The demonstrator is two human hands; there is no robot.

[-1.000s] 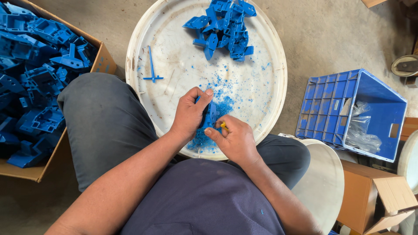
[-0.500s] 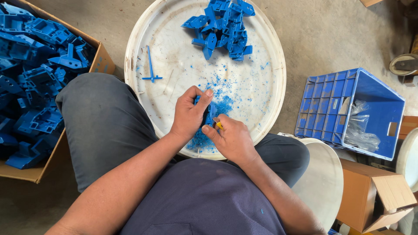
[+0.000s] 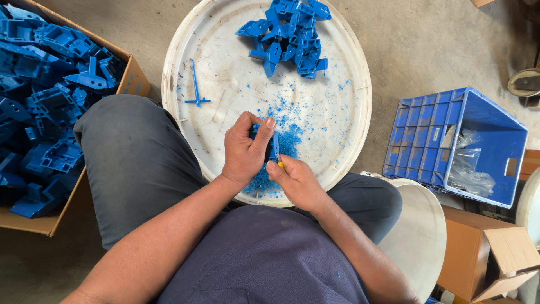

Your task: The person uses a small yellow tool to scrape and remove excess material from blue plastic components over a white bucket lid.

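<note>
We are sitting over a rough concrete floor with a round white tray [image 3: 225, 107] lying between our knees. Our left hand [image 3: 244, 149] is closing around a small blue plastic part [image 3: 264, 147] above the tray's near edge, while our right hand [image 3: 295, 180] is gripping a yellow-handled blade [image 3: 277, 153] against it. Blue shavings [image 3: 284, 141] are lying on the tray under the hands. A pile of blue parts [image 3: 289, 31] is sitting at the tray's far rim, a lone blue strip [image 3: 195, 84] near its left rim. A cardboard box of parts [image 3: 45, 107] is standing left of the tray, a blue crate [image 3: 450, 141] right of it.
</note>
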